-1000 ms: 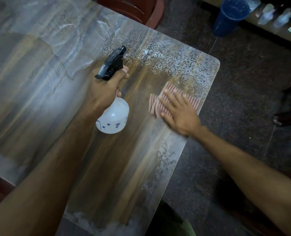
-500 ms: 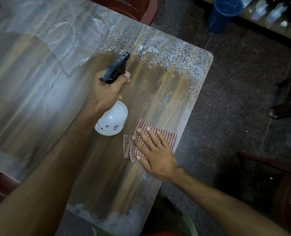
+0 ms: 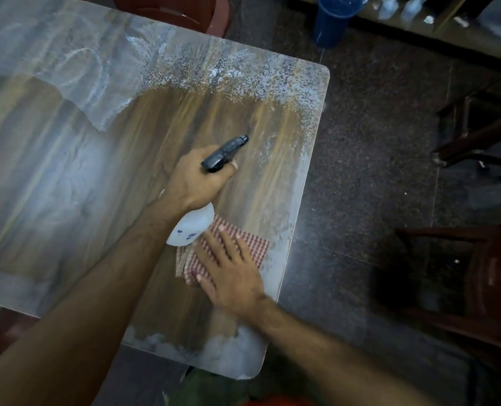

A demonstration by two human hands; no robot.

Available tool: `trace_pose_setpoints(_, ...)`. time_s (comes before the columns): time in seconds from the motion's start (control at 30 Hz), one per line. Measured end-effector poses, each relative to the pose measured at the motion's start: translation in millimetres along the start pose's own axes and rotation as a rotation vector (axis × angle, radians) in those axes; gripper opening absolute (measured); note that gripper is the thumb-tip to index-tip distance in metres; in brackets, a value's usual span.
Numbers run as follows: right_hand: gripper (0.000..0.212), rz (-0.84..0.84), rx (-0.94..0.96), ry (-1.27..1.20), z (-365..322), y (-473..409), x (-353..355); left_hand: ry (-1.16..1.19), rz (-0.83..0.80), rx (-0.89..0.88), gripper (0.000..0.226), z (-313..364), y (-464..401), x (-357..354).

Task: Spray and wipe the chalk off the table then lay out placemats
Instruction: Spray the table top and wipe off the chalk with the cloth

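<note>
Wood-grain table across most of the view, rounded corner far right. Bare brown grain down the middle strip; pale chalk haze over the far-left part, with looping scrawls. Speckled, droplet-broken band of chalk along the far edge and down the right edge. White smear at the near edge, by the near corner.

Dark speckled floor to the right. Red-brown chair tucked against the far side. Dark chair frames at right, one near, one farther. Blue bucket on the floor beyond the far corner.

Left hand over mid-table, closed round the neck of a spray bottle. Black trigger head pointing toward the far-right corner; one finger on the trigger, possibly mid-squeeze, blur too heavy to say. White bottle body hanging below the wrist, small blue print on it, held clear above the table as far as can be told.

Right hand flat, fingers spread wide, pressing down on a red-and-white checked cloth. Cloth folded, lying on the near-right part of the table, just inside the right edge, its far-left corner under the bottle's base.
</note>
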State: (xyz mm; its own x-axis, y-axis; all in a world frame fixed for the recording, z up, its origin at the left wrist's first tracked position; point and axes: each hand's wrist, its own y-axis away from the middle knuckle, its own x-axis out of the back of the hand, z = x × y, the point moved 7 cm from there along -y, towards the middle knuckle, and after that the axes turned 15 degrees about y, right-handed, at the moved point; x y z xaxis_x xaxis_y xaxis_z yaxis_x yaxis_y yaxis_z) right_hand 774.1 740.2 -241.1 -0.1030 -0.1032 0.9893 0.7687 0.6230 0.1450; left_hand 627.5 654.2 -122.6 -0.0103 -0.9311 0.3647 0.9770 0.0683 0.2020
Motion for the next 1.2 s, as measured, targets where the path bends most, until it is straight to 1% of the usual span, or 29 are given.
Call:
trace_pose_setpoints(0.07, 0.066, -0.003, 0.042, -0.005, -20.0, 16.9, -2.1, -0.069, -0.066, -0.014, 0.029, -3.9, 9.4, -9.1)
trace_pose_setpoints(0.13, 0.067, -0.003, 0.039, -0.006, -25.7, 25.1, -4.3, -0.129, -0.123, -0.022, 0.032, -7.8, 18.2, -16.8)
trace_pose_setpoints(0.3, 0.065, -0.018, 0.010, -0.018, -27.2, 26.4, -6.1, -0.236, -0.217, -0.027, 0.021, -10.6, 34.6, -35.0)
trace_pose_setpoints(0.47, 0.062, 0.008, -0.012, -0.026, -28.2, 28.2, -6.1, -0.284, -0.228, 0.019, 0.022, -13.7, 41.7, -36.0)
trace_pose_setpoints(0.6, 0.063, 0.021, -0.020, -0.045, -28.4, 27.7, -7.7, -0.266, -0.212, 0.003, 0.019, -15.2, 47.3, -26.5)
trace_pose_setpoints(0.77, 0.065, 0.031, -0.029, -0.037, -28.0, 28.5, -6.7, -0.312, -0.252, 0.011, 0.020, -19.6, 58.8, -21.4)
trace_pose_setpoints(0.87, 0.066, 0.021, -0.034, -0.038, -28.3, 31.7, -7.6, -0.325, -0.222, 0.048, 0.022, -24.9, 57.9, -14.5)
trace_pose_setpoints(0.93, 0.066, 0.020, -0.035, -0.026, -29.1, 34.5, -8.1, -0.319, -0.183, 0.059, 0.019, -26.9, 55.8, -8.3)
trace_pose_setpoints(1.0, 0.066, 0.018, -0.034, -0.004, -28.8, 36.0, -9.0, -0.283, -0.126, 0.064, 0.017, -27.9, 52.7, -0.8)
trace_pose_setpoints(1.1, 0.067, 0.003, -0.031, 0.019, -27.8, 35.0, -9.5, -0.214, -0.049, 0.067, 0.022, -27.2, 46.5, 8.2)
trace_pose_setpoints(1.2, 0.066, -0.001, -0.025, 0.023, -27.7, 35.9, -10.4, -0.193, -0.035, 0.083, 0.019, -26.6, 39.0, 10.0)
